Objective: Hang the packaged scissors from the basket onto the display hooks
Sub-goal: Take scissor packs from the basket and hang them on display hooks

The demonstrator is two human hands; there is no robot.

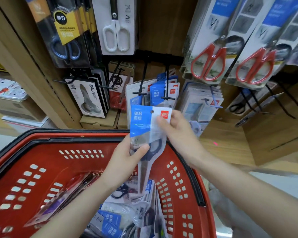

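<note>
Blue-white scissors pack (144, 124) gripped by left hand (126, 162) and right hand (175, 127), below crowded hooks (167, 86).

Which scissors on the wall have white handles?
The pair in the white pack at the top middle. The scissors left of it have blue handles, and the two pairs on the right have red ones.

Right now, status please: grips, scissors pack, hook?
Left grip holds blue-and-white scissors pack mid-body, right grip pinches top corner. Pack over red basket, not hung. Black hook ahead holds matching packs.
</note>
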